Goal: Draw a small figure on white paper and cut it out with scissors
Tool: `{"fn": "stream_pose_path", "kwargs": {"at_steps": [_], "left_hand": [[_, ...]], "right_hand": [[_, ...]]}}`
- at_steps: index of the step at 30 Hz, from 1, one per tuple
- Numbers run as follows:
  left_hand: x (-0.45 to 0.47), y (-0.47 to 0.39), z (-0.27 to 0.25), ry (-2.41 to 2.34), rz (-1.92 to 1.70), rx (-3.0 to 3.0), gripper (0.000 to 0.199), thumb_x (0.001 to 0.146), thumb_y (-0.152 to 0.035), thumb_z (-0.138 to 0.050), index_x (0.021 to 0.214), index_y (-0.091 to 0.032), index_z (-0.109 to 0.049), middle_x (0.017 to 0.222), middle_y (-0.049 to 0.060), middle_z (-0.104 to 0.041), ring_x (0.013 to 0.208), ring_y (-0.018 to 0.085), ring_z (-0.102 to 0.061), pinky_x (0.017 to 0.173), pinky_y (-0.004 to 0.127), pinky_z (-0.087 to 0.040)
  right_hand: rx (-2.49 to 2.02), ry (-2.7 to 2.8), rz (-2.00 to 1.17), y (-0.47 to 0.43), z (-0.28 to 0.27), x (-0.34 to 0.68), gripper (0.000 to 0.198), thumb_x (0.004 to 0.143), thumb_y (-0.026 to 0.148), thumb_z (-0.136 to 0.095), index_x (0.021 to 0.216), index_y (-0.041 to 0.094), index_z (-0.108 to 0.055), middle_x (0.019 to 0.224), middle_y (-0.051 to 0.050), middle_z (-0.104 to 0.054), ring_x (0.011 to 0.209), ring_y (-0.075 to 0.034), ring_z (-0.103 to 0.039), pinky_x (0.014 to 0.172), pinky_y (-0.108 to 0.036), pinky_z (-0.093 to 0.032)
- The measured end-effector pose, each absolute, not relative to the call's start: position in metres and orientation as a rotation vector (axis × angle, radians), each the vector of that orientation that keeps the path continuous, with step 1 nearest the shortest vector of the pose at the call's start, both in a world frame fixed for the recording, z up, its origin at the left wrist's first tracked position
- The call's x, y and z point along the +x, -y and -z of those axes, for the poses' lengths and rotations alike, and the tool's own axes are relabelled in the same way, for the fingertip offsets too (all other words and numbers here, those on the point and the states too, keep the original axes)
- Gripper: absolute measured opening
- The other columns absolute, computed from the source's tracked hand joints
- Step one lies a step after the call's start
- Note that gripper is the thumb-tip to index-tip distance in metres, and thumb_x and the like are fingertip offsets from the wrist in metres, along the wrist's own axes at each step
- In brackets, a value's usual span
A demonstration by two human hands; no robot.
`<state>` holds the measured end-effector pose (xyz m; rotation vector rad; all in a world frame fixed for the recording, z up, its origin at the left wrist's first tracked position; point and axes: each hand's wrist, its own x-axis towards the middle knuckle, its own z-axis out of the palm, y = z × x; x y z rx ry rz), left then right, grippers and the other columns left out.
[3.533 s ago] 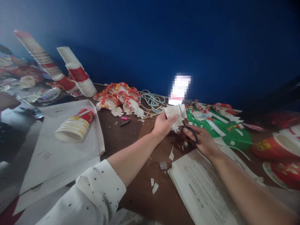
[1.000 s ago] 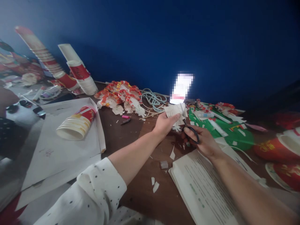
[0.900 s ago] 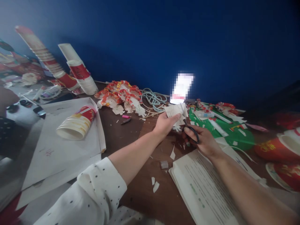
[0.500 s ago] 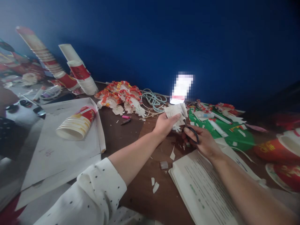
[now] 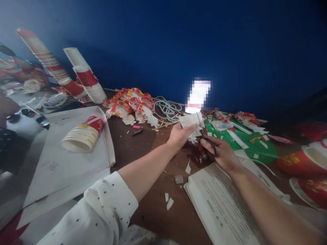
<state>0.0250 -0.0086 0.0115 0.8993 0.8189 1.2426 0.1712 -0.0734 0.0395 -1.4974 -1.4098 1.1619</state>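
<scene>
Pinched between the thumb and fingers of my left hand point(image 5: 178, 136) is a piece of white paper point(image 5: 187, 120) with notched lower edges. My right hand point(image 5: 223, 153) grips a pair of scissors point(image 5: 212, 147) by the dark handles, and the blades reach up to the paper's right side. How far the blades are apart I cannot tell. Beyond the paper stands a bright, pixelated phone-like screen point(image 5: 198, 97). Small white scraps point(image 5: 170, 203) and a clear little block point(image 5: 178, 179) lie on the brown table below my hands.
Stacked paper cups point(image 5: 92, 81) lean at the back left, and more cups point(image 5: 81, 134) lie on a white box lid point(image 5: 53, 166). Red-and-white paper cutouts point(image 5: 133, 103) sit beside a coiled cable point(image 5: 167, 108). A green mat point(image 5: 258, 151) with glue tubes and a printed booklet point(image 5: 217, 204) are at right.
The scissors and paper keep almost the same place. The fingers of my right hand have shifted very slightly at the handles.
</scene>
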Motion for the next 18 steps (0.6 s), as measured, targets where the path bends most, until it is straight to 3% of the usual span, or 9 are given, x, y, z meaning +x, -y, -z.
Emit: {"fn": "stream_pose_path", "kwargs": {"at_steps": [18], "left_hand": [[0.0249, 0.0074, -0.0093, -0.814, -1.252, 0.894, 0.034, 0.067, -0.036, -0.079, 0.093, -0.014, -0.073, 0.093, 0.01, -0.074, 0.088, 0.022, -0.069, 0.087, 0.036, -0.052]], "right_hand": [[-1.472, 1.552, -1.07, 0.0744, -0.0439, 0.1697, 0.045, 0.078, 0.063, -0.065, 0.064, 0.02, -0.062, 0.056, 0.001, -0.055, 0.051, -0.011, -0.047, 0.049, -0.026, -0.036]]}}
